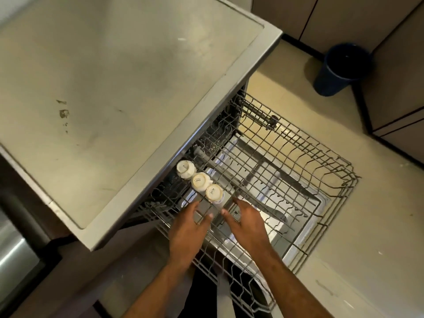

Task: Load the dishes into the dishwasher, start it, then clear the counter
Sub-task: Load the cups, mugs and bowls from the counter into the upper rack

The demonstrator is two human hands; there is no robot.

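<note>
View: I look down from a head camera at an open dishwasher under a steel counter (114, 88).
Upper rack (286, 180): pulled out over the open door, wire, mostly bare.
Cups: three white cups sit upside down in a row along the rack's near-left side, touching one another. The nearest cup (214, 193) lies just beyond my fingertips.
Left hand (188, 232): fingers straight and slightly spread, resting on a grey fold-down shelf (206, 210) beside the nearest cup, gripping nothing.
Right hand (247, 223): fingers relaxed and apart, hovering close to the same cup, holding nothing that I can see.
Handling: the cups look ceramic, so I judge them stiff, light, breakable, and slick if wet. I would take one by its sides, not its base rim.
Elsewhere: a dark blue bin (341, 70) stands on the floor, well apart.
</note>
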